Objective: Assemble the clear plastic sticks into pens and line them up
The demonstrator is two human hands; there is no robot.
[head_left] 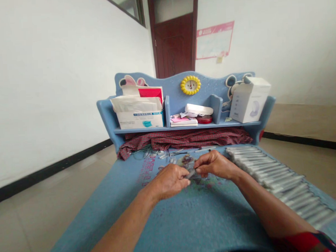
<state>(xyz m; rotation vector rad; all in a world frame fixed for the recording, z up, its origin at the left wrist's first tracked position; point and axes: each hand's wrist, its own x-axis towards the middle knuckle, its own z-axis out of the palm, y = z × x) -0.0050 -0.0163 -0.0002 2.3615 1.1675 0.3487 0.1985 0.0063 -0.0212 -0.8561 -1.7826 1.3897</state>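
Note:
Over the middle of the blue table (166, 229), my left hand (171, 181) is closed on a short, greyish see-through tube (191, 173). My right hand (216, 165) meets the tube's other end, thumb and fingers pinched around a small dark piece that is mostly hidden. What that piece is cannot be made out. To the right of my right arm lies a long row of slim, clear-and-grey pen-like tubes (280, 177), side by side. Small loose clear parts and thin dark sticks (180, 153) are scattered behind my hands.
A blue shelf (146, 130) rises at the table's back edge, holding a mask box (140, 119), papers (183, 121), a red round tin (204, 119) and a white box (248, 103). Checked cloth (185, 139) is bunched beneath it. A yellow clock (190, 85) sits on the backboard.

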